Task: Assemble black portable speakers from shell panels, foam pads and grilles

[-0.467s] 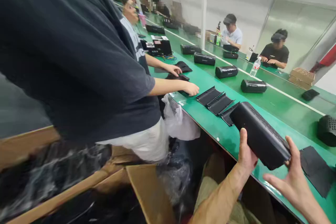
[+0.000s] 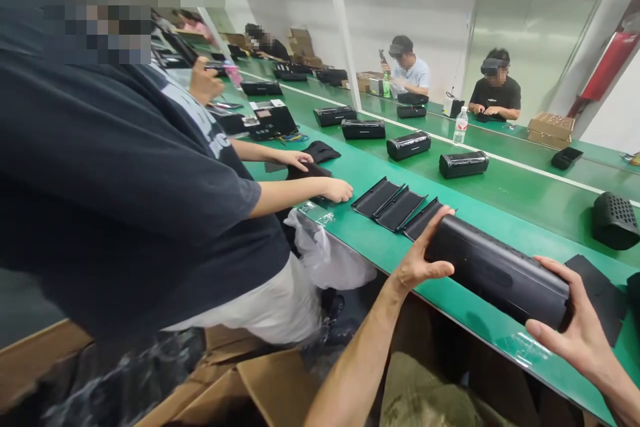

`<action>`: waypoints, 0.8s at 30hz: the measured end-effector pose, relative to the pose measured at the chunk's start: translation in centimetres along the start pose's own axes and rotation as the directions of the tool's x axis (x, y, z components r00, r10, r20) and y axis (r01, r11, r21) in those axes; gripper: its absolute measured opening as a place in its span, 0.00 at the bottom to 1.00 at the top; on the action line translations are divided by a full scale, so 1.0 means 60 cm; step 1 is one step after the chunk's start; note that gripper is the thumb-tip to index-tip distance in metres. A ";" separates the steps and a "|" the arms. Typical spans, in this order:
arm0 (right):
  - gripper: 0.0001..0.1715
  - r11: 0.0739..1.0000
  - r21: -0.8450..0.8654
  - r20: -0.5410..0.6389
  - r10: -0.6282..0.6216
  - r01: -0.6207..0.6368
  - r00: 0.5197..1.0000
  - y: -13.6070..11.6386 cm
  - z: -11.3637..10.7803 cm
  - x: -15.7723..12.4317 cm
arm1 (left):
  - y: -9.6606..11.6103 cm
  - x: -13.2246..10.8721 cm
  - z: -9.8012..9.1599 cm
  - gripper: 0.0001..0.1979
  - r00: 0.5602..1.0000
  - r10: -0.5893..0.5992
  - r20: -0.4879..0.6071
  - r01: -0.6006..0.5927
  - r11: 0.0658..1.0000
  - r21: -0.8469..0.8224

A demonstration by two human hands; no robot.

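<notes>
Where half a second ago the black speaker housing (image 2: 497, 275) slanted steeply over the counter (image 2: 450, 213) edge, it now lies nearly level, one end in each hand, just above the near edge of the green surface. The left hand (image 2: 417, 260) has shifted from cupping the lower side to wrapping the left end, fingers over the top; the right hand (image 2: 570, 323) has closed around the right end, its grip now firm where before the fingers were loose. That suggests the piece is being squared up for inspection or setting down. Three open black trays (image 2: 397, 205) lie just beyond it, each empty. Cardboard boxes (image 2: 270, 380) below the counter, near left, hold dark plastic-wrapped stock. A co-worker's hand (image 2: 337, 190) rests farther left.
</notes>
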State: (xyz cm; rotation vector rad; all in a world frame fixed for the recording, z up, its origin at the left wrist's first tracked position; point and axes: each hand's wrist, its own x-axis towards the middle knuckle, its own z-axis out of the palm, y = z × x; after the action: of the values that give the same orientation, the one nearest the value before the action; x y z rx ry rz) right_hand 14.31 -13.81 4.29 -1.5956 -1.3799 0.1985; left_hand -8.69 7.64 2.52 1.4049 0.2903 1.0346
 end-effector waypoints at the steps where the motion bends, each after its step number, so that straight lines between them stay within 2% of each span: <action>1: 0.44 1.000 0.012 0.009 0.002 -0.002 1.000 0.006 -0.004 -0.001 | 0.008 0.002 -0.007 0.52 0.999 -0.003 0.050 0.003 1.000 -0.007; 2: 0.44 1.000 0.020 0.013 -0.003 0.002 1.000 0.012 -0.007 -0.001 | 0.012 0.004 -0.010 0.51 0.998 0.003 0.066 -0.003 1.000 -0.008; 4: 0.45 1.000 0.027 0.021 -0.011 0.010 1.000 0.024 -0.016 0.004 | 0.011 0.006 -0.008 0.47 0.999 0.028 0.030 -0.028 1.000 -0.008; 7: 0.44 1.000 0.008 0.079 -0.002 0.001 0.997 0.024 -0.025 0.018 | -0.005 0.002 0.018 0.49 0.997 0.003 -0.073 -0.003 1.000 -0.009; 9: 0.44 0.999 -0.049 0.001 -0.022 0.022 1.000 0.006 -0.015 0.021 | -0.019 -0.008 0.059 0.56 0.966 -0.097 -0.239 0.079 0.993 -0.083; 11: 0.43 0.982 -0.172 -0.186 -0.109 0.077 0.977 -0.024 0.013 0.011 | -0.030 -0.025 0.113 0.63 0.894 -0.258 -0.367 0.156 0.946 -0.285; 12: 0.42 0.967 -0.232 -0.249 -0.164 0.106 0.954 -0.039 0.029 0.001 | -0.035 -0.035 0.140 0.64 0.891 -0.333 -0.307 0.187 0.888 -0.420; 13: 0.41 0.954 -0.262 -0.255 -0.213 0.144 0.943 -0.051 0.044 -0.011 | -0.038 -0.045 0.161 0.64 0.898 -0.357 -0.258 0.176 0.827 -0.534; 15: 0.42 0.951 -0.199 -0.118 -0.261 0.235 0.958 -0.059 0.056 -0.032 | -0.040 -0.059 0.180 0.61 0.896 -0.402 -0.188 0.177 0.713 -0.679; 17: 0.45 0.971 -0.035 0.057 -0.233 0.235 0.971 -0.042 0.036 -0.034 | -0.037 -0.067 0.166 0.51 0.887 -0.461 0.009 0.307 0.575 -0.758; 19: 0.49 0.993 0.024 0.124 -0.121 0.119 0.985 -0.003 -0.007 -0.009 | -0.036 -0.069 0.135 0.48 0.855 -0.466 0.226 0.453 0.461 -0.763; 20: 0.54 0.999 0.020 0.117 -0.047 0.045 0.992 0.020 -0.030 0.010 | -0.037 -0.069 0.122 0.48 0.832 -0.455 0.316 0.515 0.424 -0.745; 21: 0.63 0.998 0.060 0.157 0.017 -0.027 0.988 0.043 -0.050 0.030 | -0.040 -0.070 0.112 0.49 0.806 -0.450 0.384 0.567 0.402 -0.719; 22: 0.73 0.983 0.153 0.230 0.060 -0.097 0.971 0.064 -0.065 0.049 | -0.044 -0.072 0.106 0.50 0.779 -0.457 0.429 0.609 0.392 -0.689; 24: 0.85 0.914 0.325 0.409 0.094 -0.241 0.908 0.092 -0.078 0.074 | -0.053 -0.078 0.103 0.49 0.734 -0.499 0.461 0.664 0.386 -0.640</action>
State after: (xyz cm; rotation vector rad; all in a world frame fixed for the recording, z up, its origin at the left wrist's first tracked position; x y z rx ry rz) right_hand 22.62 -12.03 4.56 -1.3977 -1.3884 0.8721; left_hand -5.56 0.67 -0.83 0.4778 0.1344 0.2967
